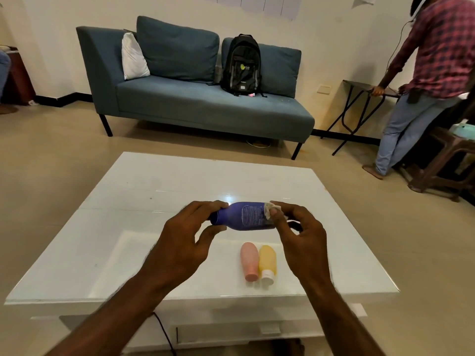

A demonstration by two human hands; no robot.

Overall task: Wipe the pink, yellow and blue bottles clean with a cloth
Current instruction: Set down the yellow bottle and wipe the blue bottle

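Blue bottle (244,216) lies sideways, printed label facing up.

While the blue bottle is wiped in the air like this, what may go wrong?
The left hand pinches the blue bottle only at its end, so pressure from the cloth in the right hand might twist it loose. It could then drop near the pink bottle and yellow bottle.

A home living room, by its furnishing: a blue-grey sofa (195,98) with cushions and a white pillow (133,57) stands against a cream wall; a black backpack (241,65) sits on it; a glossy white coffee table (154,191) stands on the beige tiled floor (51,150); a folding side table (359,98) stands near the wall.
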